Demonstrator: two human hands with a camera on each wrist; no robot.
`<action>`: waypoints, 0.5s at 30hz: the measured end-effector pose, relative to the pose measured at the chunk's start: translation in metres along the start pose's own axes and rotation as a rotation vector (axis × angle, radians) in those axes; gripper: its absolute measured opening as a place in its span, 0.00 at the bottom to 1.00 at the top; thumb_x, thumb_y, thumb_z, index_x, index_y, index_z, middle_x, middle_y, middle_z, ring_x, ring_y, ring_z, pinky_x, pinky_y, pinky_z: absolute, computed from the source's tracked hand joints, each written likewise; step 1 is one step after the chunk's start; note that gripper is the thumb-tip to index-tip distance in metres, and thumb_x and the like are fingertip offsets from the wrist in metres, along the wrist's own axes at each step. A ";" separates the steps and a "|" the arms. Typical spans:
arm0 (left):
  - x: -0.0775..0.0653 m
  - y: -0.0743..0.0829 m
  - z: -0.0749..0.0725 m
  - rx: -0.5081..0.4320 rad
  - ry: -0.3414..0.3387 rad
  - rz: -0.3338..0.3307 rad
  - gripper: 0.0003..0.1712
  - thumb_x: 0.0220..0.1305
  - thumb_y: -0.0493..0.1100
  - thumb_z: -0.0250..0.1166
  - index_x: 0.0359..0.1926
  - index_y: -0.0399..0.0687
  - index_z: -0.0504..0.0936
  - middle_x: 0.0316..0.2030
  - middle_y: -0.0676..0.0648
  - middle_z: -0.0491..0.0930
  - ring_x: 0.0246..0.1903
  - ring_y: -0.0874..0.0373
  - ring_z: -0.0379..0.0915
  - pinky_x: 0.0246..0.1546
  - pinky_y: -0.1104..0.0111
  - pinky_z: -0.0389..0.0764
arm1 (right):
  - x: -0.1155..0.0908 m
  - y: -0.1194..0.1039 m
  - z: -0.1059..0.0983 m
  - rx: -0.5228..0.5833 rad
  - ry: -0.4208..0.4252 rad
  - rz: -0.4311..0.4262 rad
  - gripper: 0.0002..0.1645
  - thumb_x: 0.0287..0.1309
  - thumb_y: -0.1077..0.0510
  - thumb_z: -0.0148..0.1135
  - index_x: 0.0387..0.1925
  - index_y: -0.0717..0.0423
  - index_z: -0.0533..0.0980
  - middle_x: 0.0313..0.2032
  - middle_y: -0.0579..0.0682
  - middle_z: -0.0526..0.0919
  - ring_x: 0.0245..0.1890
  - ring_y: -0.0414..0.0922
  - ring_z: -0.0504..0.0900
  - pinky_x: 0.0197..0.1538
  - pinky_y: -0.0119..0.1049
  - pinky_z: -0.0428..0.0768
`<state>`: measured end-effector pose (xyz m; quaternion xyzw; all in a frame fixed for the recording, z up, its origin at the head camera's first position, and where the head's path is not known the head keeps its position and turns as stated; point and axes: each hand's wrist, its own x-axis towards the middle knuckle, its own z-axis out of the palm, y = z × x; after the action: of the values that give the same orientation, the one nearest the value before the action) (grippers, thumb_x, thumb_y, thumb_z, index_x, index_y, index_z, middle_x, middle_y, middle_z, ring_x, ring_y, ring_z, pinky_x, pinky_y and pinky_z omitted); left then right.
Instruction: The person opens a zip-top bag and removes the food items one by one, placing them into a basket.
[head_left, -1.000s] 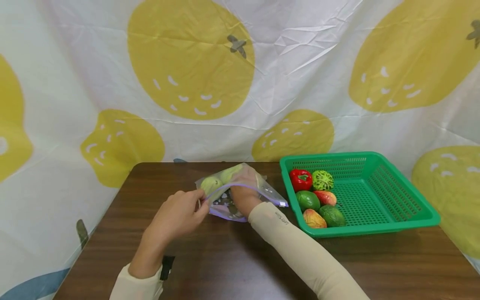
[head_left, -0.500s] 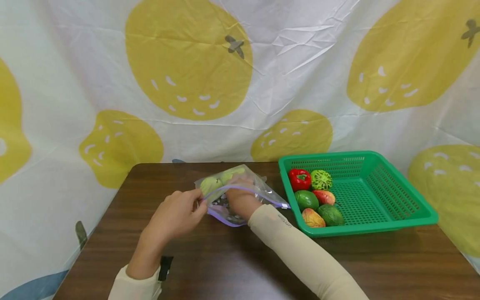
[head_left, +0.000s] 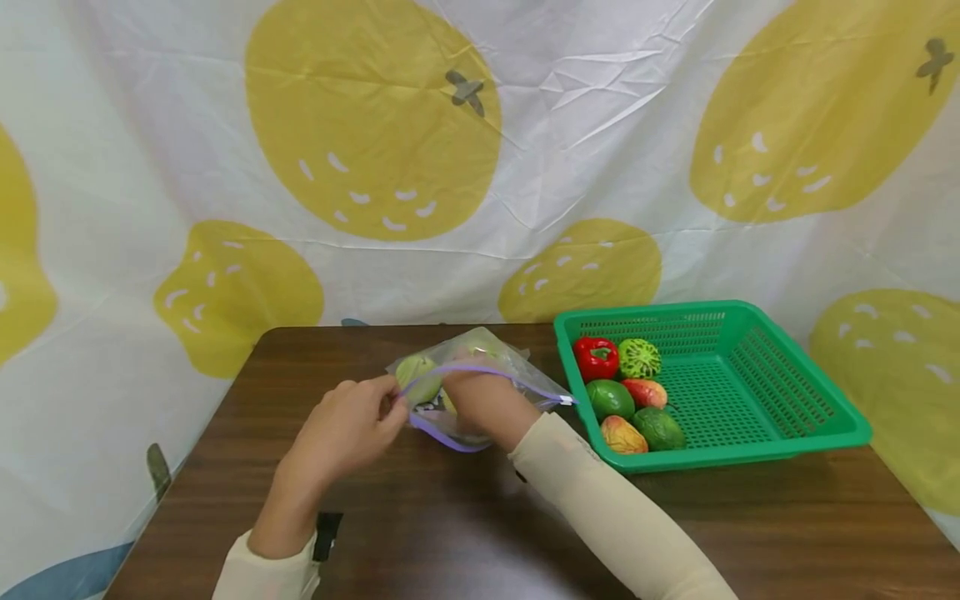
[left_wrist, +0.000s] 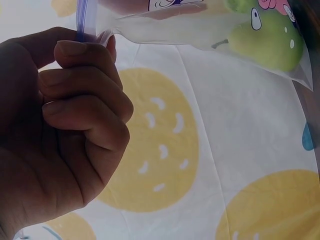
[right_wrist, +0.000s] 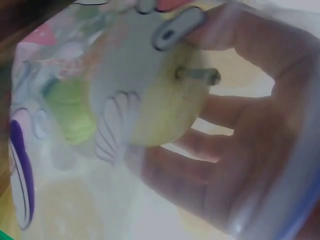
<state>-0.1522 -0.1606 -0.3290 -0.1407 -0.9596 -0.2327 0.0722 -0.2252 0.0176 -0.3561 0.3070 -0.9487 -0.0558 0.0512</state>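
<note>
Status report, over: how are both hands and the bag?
Left hand pinches zip bag at its edge. Right hand inside it, curled around yellowish fruit. Bag open; nothing seen blocking.

A creased white cloth printed with large yellow fruit hangs behind and beside a dark brown, wood-grained bench; pale light glints on its near part.

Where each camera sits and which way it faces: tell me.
Head: on the head, looks forward and down; shows bag, green basket, left hand, right hand.
Left wrist: on that wrist, faces the left hand pinching the bag's edge.
Right wrist: on that wrist, faces the right hand holding a yellowish fruit.
Both wrist views share the bag.
</note>
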 end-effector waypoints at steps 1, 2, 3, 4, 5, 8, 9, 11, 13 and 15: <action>0.000 0.000 0.000 0.000 0.005 -0.003 0.08 0.67 0.44 0.57 0.33 0.48 0.79 0.18 0.54 0.71 0.17 0.60 0.65 0.20 0.66 0.66 | -0.002 0.000 -0.002 0.020 0.001 -0.004 0.08 0.55 0.52 0.69 0.34 0.49 0.80 0.37 0.47 0.82 0.37 0.45 0.80 0.45 0.40 0.81; 0.000 -0.001 0.000 0.002 0.009 -0.007 0.08 0.66 0.43 0.57 0.32 0.48 0.79 0.18 0.54 0.71 0.18 0.60 0.65 0.20 0.66 0.66 | -0.003 0.000 -0.005 0.038 -0.004 -0.005 0.07 0.55 0.53 0.69 0.30 0.49 0.78 0.32 0.45 0.81 0.33 0.43 0.79 0.41 0.39 0.80; 0.000 -0.001 -0.001 0.003 0.013 -0.010 0.08 0.66 0.43 0.57 0.32 0.48 0.79 0.18 0.54 0.71 0.18 0.60 0.65 0.20 0.66 0.66 | -0.005 0.000 -0.007 0.051 -0.005 -0.006 0.09 0.56 0.53 0.68 0.26 0.48 0.76 0.28 0.44 0.80 0.30 0.43 0.77 0.36 0.38 0.79; 0.000 -0.001 -0.001 0.002 0.014 -0.013 0.08 0.66 0.43 0.57 0.32 0.48 0.79 0.18 0.54 0.71 0.18 0.60 0.65 0.20 0.66 0.66 | -0.008 0.000 -0.010 0.075 -0.008 -0.006 0.11 0.56 0.54 0.68 0.23 0.47 0.74 0.24 0.43 0.79 0.27 0.42 0.76 0.33 0.37 0.78; 0.000 -0.001 -0.001 0.003 0.017 -0.016 0.07 0.66 0.43 0.57 0.32 0.48 0.79 0.18 0.54 0.70 0.18 0.59 0.65 0.20 0.66 0.66 | -0.010 0.000 -0.013 0.097 -0.015 0.000 0.14 0.56 0.54 0.69 0.21 0.47 0.73 0.22 0.42 0.77 0.25 0.42 0.75 0.31 0.37 0.77; 0.000 -0.002 -0.002 0.005 0.019 -0.032 0.07 0.66 0.44 0.57 0.31 0.49 0.78 0.18 0.53 0.69 0.18 0.59 0.64 0.20 0.65 0.65 | -0.018 0.002 -0.020 0.132 0.008 -0.007 0.13 0.52 0.54 0.72 0.26 0.48 0.73 0.25 0.43 0.78 0.27 0.43 0.77 0.32 0.39 0.78; 0.000 -0.002 -0.002 0.007 0.021 -0.036 0.07 0.66 0.44 0.57 0.31 0.49 0.78 0.18 0.53 0.69 0.18 0.59 0.65 0.20 0.65 0.65 | -0.021 0.002 -0.022 0.137 0.021 -0.014 0.13 0.50 0.54 0.74 0.29 0.49 0.75 0.27 0.44 0.80 0.29 0.44 0.79 0.34 0.40 0.79; 0.000 -0.002 -0.003 0.016 0.029 -0.045 0.07 0.66 0.44 0.57 0.31 0.50 0.77 0.19 0.53 0.69 0.19 0.58 0.65 0.20 0.65 0.65 | -0.027 0.004 -0.025 0.131 0.056 -0.041 0.19 0.47 0.53 0.76 0.39 0.51 0.76 0.32 0.46 0.82 0.33 0.46 0.81 0.40 0.43 0.81; 0.000 -0.002 -0.003 0.027 0.042 -0.052 0.07 0.66 0.44 0.57 0.31 0.50 0.77 0.19 0.53 0.70 0.20 0.57 0.66 0.21 0.65 0.64 | -0.032 0.005 -0.027 0.125 0.088 -0.075 0.28 0.45 0.52 0.77 0.47 0.54 0.75 0.36 0.47 0.83 0.36 0.48 0.82 0.43 0.44 0.81; 0.000 -0.002 -0.004 0.035 0.053 -0.053 0.07 0.65 0.45 0.57 0.31 0.51 0.77 0.19 0.53 0.70 0.21 0.56 0.67 0.21 0.64 0.65 | -0.037 0.005 -0.029 0.129 0.112 -0.099 0.33 0.43 0.52 0.78 0.51 0.55 0.73 0.38 0.48 0.82 0.36 0.48 0.82 0.44 0.44 0.81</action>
<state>-0.1523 -0.1644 -0.3265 -0.1079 -0.9646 -0.2215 0.0938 -0.1950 0.0414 -0.3292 0.3588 -0.9297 0.0204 0.0812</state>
